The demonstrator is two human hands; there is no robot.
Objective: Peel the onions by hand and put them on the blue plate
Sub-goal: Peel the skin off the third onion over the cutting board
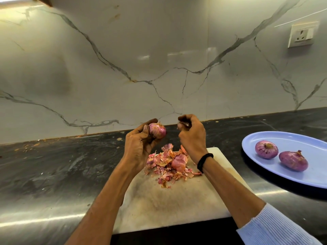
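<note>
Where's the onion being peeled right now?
Head view, near centre: the left hand grips the onion above the peel pile on the cutting board.

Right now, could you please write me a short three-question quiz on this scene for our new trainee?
1. How many onions lie on the blue plate?
2. True or false: the left hand holds an onion.
3. The pile of peels lies on: A the cutting board; B the blue plate; C the left hand.
Key: 1 two; 2 true; 3 A.
</note>
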